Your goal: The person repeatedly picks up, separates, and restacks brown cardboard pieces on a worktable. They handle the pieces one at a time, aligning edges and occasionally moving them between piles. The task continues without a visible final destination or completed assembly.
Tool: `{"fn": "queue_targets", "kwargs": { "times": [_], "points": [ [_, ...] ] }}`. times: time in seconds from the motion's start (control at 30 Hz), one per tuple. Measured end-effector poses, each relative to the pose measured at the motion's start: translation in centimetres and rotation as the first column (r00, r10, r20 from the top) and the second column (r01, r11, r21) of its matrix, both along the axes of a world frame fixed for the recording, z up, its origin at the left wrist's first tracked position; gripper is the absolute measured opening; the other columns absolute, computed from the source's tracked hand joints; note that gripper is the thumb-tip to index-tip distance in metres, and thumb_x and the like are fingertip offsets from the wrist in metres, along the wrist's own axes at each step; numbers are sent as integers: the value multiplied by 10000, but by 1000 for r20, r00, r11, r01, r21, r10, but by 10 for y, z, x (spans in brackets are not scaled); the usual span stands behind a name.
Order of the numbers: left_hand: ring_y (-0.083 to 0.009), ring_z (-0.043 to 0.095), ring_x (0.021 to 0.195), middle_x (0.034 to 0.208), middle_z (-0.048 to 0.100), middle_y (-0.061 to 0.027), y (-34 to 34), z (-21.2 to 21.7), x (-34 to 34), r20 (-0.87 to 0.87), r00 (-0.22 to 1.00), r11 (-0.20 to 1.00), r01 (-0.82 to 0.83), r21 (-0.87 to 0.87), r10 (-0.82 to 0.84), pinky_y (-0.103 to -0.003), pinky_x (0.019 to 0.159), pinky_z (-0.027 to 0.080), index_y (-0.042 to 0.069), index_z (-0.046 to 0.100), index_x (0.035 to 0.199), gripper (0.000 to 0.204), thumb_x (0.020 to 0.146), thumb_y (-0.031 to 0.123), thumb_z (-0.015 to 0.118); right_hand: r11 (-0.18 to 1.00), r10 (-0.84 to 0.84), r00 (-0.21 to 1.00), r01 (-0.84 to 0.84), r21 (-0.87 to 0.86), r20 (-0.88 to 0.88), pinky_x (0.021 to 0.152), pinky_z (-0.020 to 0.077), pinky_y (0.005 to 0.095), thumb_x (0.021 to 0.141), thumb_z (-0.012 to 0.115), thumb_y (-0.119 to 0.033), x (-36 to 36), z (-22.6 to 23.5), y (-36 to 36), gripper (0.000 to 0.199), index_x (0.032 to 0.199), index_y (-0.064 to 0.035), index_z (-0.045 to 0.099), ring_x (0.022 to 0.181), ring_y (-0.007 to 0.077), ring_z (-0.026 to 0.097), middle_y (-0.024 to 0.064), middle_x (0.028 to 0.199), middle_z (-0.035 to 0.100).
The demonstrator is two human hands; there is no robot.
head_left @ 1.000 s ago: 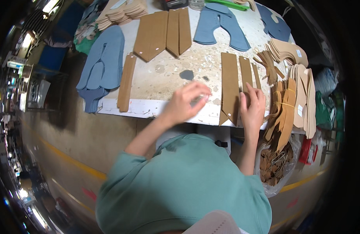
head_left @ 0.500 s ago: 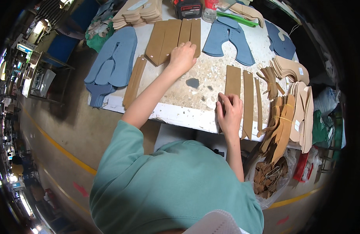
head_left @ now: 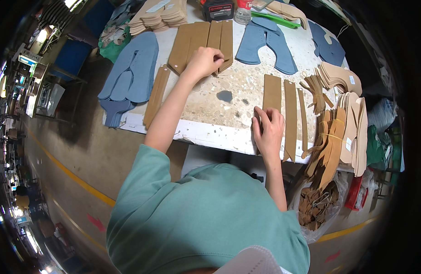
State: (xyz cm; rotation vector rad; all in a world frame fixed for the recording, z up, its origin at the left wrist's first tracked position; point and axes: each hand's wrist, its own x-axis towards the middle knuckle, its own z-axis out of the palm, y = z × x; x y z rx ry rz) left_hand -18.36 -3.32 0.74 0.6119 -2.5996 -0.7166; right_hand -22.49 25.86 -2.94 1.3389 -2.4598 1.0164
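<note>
Over the lower end of several pointed brown strips (head_left: 187,42) laid side by side at the far middle of the table, my left hand (head_left: 204,63) is curled, fingertips drawn together. What they pinch, if anything, is hidden. My right hand (head_left: 269,131) rests with thumb and fingers apart on the near part of a wide brown strip (head_left: 272,90), not gripping it. Right of that hand lie a narrower brown strip (head_left: 290,116) and a thin one (head_left: 303,119). Another narrow brown stack (head_left: 156,97) slants at the table's left.
Blue cut pieces are stacked at left (head_left: 130,68) and far right of centre (head_left: 265,43). Beige pieces (head_left: 355,132) and a tied brown bundle (head_left: 329,141) fill the right edge. A clear bottle (head_left: 243,16) stands at the back. A scrap bag (head_left: 317,210) hangs below right.
My left hand has shifted a little left over the brown strips, and its fingers have curled in. The right hand stays where it was.
</note>
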Motion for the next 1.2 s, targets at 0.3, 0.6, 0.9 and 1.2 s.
{"fn": "queue_targets", "kwargs": {
  "times": [0.3,0.6,0.9,1.2],
  "points": [
    [-234,714,771,806,741,-72,5,10,4,109,993,998,-40,-47,45,-346,719,560,119,779,861,139,786,234,756,1000,3,1000,-3,7,-7,879,409,419,853,683,-135,0,1,0,267,1111,-68,686,1012,280,517,98,1039,550],
    [-202,721,793,859,742,-76,1,6,7,67,998,1000,1,-7,0,-307,741,561,77,759,894,156,797,197,735,1000,-4,1000,4,11,-8,868,413,410,852,680,-125,1,1,0,268,1114,-66,686,1007,279,521,101,1036,549],
    [-209,698,761,822,726,-72,75,42,33,129,831,841,535,81,-541,-302,711,544,63,708,850,95,789,133,687,891,403,386,41,-452,830,754,515,243,1024,519,-164,-2,8,-18,363,1375,-72,532,831,84,627,66,1065,658],
    [-263,698,801,860,717,-97,23,25,26,47,995,986,-79,-144,86,-376,744,559,66,716,854,192,814,254,725,976,209,776,-122,-183,595,646,474,212,889,613,7,9,9,-21,401,1283,-64,623,695,52,560,39,1084,648]
  ]
}}
